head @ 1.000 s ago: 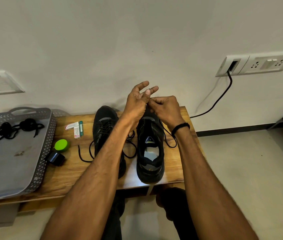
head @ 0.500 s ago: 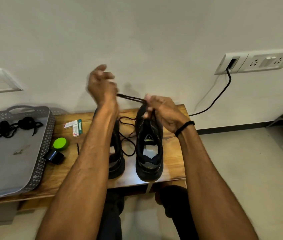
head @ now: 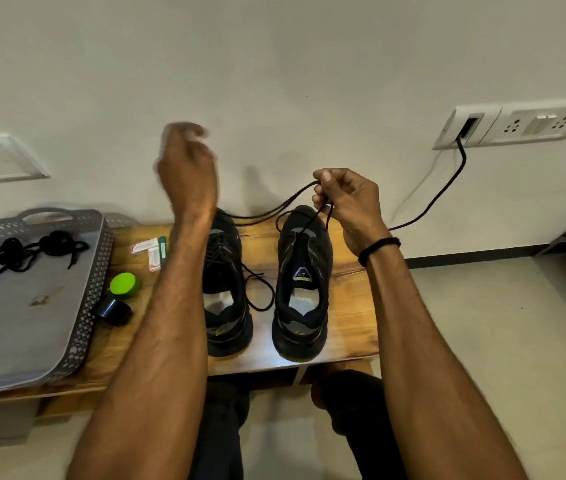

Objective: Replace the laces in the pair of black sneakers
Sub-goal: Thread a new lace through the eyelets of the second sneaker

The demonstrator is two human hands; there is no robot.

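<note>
Pulled apart since a second ago: left hand (head: 184, 168) raised, blurred, grip impossible to tell; right hand (head: 343, 199) pinching black lace (head: 285, 202) over toe of right sneaker (head: 304, 282) on wooden bench (head: 350, 306). Draw slack through evenly, keeping tension.

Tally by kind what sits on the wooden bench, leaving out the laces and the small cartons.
Black sneakers: 2
Grey tray: 1
Green round lid: 1
Black roll: 1
Total: 5
</note>
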